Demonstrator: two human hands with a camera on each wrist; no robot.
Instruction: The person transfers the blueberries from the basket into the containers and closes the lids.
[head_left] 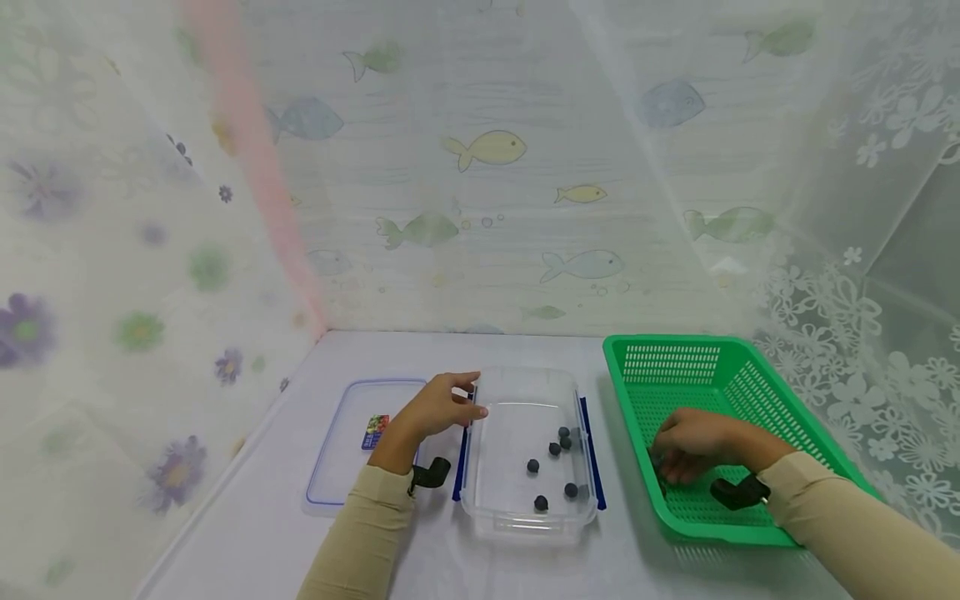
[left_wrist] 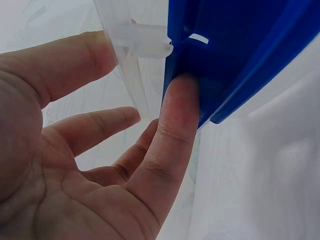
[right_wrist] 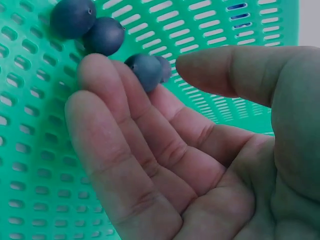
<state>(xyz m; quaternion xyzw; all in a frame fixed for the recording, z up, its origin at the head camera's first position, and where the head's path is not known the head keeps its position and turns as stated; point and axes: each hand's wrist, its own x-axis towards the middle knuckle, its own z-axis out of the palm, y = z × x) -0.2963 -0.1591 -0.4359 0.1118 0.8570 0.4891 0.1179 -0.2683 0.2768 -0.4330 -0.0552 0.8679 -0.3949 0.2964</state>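
My left hand (head_left: 442, 406) grips the left wall of a clear plastic food container (head_left: 498, 442), thumb on the inner side. In the left wrist view a finger presses the hanging blue latch flap (left_wrist: 230, 55). Several blueberries (head_left: 533, 466) lie on the container's floor, mostly toward its right side. My right hand (head_left: 697, 446) reaches down inside a green plastic basket (head_left: 675, 342), by its left wall. Several blueberries (right_wrist: 104, 36) rest there beyond the fingertips. Between thumb and fingers there is a gap, with a blueberry (right_wrist: 144, 72) just behind the fingers.
Left of the container a clear lid (head_left: 337, 475) with a blue seal and a coloured label lies flat on the white table (head_left: 247, 533). Another blue latch (head_left: 592, 454) hangs along the container's right side, facing the basket. Printed curtains (head_left: 480, 275) enclose the table.
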